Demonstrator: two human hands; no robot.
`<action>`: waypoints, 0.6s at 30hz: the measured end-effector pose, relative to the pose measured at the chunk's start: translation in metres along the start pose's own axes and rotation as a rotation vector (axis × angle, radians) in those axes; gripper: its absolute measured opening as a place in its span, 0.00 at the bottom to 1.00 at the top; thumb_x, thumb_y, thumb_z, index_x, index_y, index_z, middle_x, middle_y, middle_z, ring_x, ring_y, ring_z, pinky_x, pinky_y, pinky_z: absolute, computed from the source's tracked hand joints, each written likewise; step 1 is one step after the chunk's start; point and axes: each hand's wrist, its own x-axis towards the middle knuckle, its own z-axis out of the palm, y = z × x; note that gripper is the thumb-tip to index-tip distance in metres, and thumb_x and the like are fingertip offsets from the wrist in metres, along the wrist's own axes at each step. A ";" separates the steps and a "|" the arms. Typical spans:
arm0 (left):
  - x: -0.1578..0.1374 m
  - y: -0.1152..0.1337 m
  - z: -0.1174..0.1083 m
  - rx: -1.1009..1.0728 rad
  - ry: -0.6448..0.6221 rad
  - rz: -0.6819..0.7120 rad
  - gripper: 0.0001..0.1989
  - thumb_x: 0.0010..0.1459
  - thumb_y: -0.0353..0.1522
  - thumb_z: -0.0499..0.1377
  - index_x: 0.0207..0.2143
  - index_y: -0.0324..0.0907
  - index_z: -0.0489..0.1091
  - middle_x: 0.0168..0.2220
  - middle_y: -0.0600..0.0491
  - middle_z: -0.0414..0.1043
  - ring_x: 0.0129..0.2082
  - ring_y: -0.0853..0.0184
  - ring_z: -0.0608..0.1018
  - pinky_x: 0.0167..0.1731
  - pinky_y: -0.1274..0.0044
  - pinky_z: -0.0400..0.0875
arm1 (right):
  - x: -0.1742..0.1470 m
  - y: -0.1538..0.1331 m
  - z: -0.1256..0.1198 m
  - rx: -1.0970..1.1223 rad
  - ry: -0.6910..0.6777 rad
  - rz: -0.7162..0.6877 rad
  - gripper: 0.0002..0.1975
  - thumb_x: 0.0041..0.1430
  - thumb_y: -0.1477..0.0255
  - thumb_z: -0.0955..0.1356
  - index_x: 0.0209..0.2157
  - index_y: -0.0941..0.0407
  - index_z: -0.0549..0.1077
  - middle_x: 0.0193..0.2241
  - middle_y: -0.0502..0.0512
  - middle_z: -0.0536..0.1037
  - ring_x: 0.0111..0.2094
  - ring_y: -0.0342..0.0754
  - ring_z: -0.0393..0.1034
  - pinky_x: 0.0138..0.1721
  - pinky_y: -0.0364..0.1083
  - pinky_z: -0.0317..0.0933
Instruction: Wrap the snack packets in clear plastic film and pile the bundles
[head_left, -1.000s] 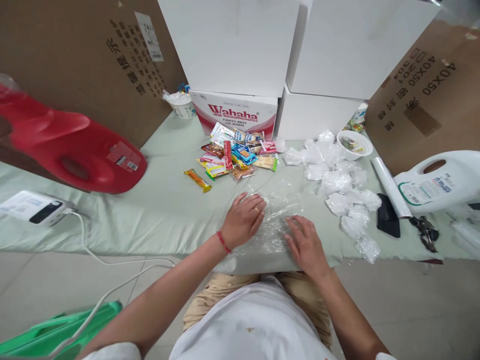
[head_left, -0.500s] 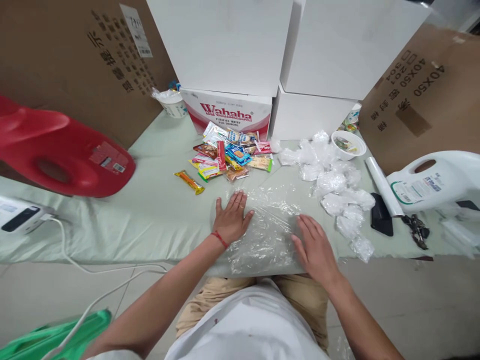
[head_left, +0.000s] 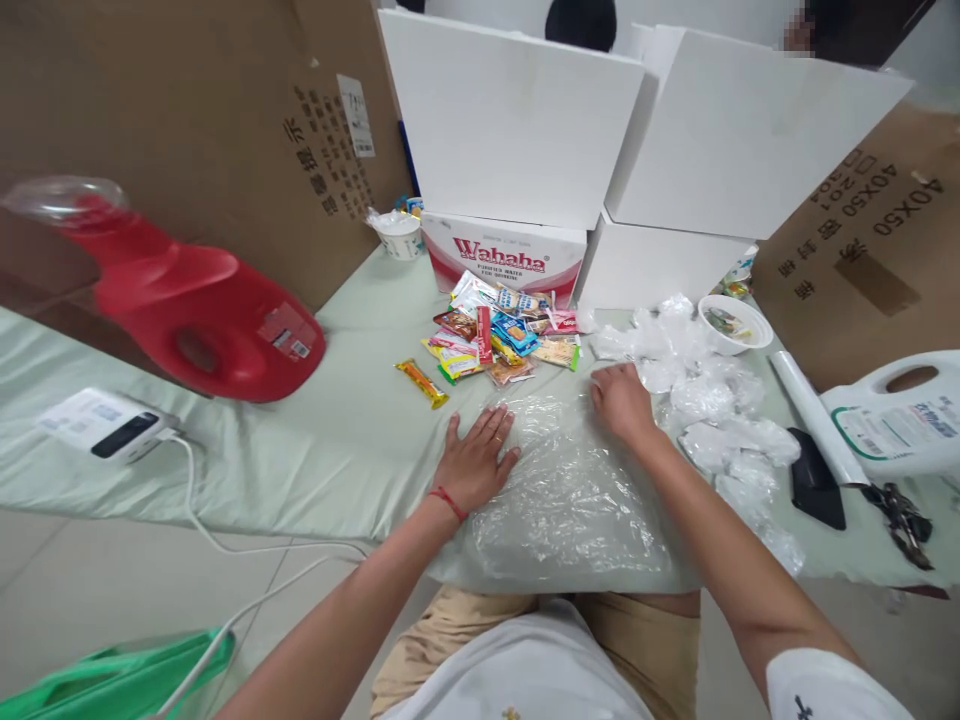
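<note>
Beside the left fingers (head_left: 491, 425), clear film (head_left: 562, 490)

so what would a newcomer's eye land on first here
Probably the big red jug on the left, the boldest patch of colour. Next, likely the bright heap of wrapped snacks in front of the Wahaha box. Then the crinkled clear plastic, lower middle, with the hands at its edges.

A makeshift indoor workspace: cloth-covered table (head_left: 337, 440) between cardboard cartons (head_left: 210, 110) left and right, white boxes (head_left: 517, 130) far, tiled floor (head_left: 75, 570).
</note>
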 end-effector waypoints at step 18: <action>-0.005 -0.005 0.003 0.045 0.007 0.000 0.28 0.74 0.43 0.39 0.72 0.49 0.55 0.74 0.53 0.52 0.73 0.61 0.58 0.72 0.49 0.36 | -0.030 0.011 -0.025 0.277 0.030 -0.138 0.26 0.62 0.63 0.71 0.60 0.53 0.71 0.58 0.65 0.73 0.62 0.64 0.63 0.61 0.61 0.60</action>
